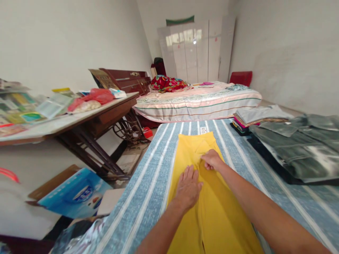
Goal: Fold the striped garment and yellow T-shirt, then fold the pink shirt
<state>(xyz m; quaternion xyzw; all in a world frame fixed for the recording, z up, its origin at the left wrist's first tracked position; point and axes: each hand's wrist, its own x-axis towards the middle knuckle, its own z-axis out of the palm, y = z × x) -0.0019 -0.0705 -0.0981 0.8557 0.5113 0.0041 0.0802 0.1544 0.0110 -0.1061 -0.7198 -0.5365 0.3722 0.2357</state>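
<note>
A pair of yellow trousers lies lengthwise on the blue-and-white striped sheet, its waistband at the far end and its legs running toward me. My left hand rests flat on the fabric left of the middle seam, fingers stretched out. Just below the waistband, my right hand has its fingers curled in against the cloth and pinches a bit of it. Its fingertips are partly hidden. The lower legs run out of the picture at the bottom.
Folded clothes, with a grey-green denim jacket on top, are stacked on the right. A cluttered sewing-machine table stands on the left above a blue box. Another bed and a white wardrobe are beyond.
</note>
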